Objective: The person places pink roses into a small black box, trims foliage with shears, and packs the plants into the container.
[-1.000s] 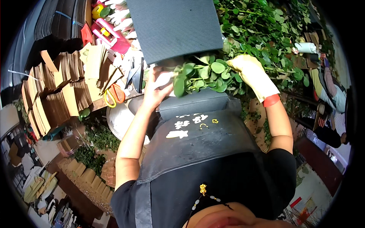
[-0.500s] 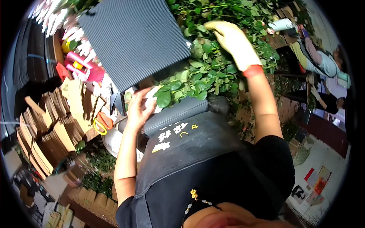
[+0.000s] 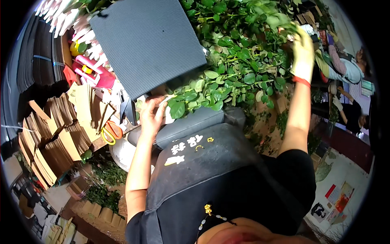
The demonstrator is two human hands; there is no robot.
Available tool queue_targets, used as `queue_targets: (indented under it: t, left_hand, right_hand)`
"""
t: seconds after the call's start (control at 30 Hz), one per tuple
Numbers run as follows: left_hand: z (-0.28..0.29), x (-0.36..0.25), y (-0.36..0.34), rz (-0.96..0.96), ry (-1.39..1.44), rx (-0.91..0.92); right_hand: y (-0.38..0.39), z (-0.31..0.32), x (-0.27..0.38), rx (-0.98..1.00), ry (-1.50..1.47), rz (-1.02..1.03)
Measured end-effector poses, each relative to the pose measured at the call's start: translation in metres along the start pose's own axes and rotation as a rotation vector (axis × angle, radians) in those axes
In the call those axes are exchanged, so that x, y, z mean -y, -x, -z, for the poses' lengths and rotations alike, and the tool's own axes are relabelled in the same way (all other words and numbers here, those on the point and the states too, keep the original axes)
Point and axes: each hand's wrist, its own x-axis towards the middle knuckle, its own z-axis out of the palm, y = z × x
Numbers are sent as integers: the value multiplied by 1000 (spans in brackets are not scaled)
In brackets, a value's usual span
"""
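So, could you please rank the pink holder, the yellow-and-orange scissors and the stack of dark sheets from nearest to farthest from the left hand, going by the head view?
From the left hand, as the head view shows it:
1. Yellow-and-orange scissors: to its left, slightly lower in the picture.
2. Pink holder: up and left.
3. Stack of dark sheets: at far left.

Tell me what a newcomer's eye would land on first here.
Probably the large dark ribbed board, upper middle of the view. Next, the green leafy stems heaped to its right, with the yellow-gloved right hand at their right edge. A bright pink item also stands out, left of the board.
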Motion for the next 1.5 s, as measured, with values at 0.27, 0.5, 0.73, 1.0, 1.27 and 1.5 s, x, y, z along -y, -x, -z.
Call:
queue_targets:
  t: [0.27, 0.5, 0.73, 1.0, 1.27, 1.5]
  left_hand:
    - [11, 14, 5, 129, 116, 66]
    - [-6, -2, -6, 127, 450, -80]
    - [5, 13, -2, 16, 32, 9]
    - [-2, 28, -1, 68, 114, 0]
    - [0, 2, -11, -99, -29, -33]
    - [0, 11, -6, 32, 60, 47]
  right_hand:
    - [68, -18, 144, 807, -423, 155]
    - [146, -114, 90, 751, 39, 439]
    - [77, -97, 111, 1033, 164, 415]
    - [28, -191, 115, 226, 205, 871]
    - [-38, -72, -12, 247, 112, 251]
    - [-48, -60, 82, 320, -3, 598]
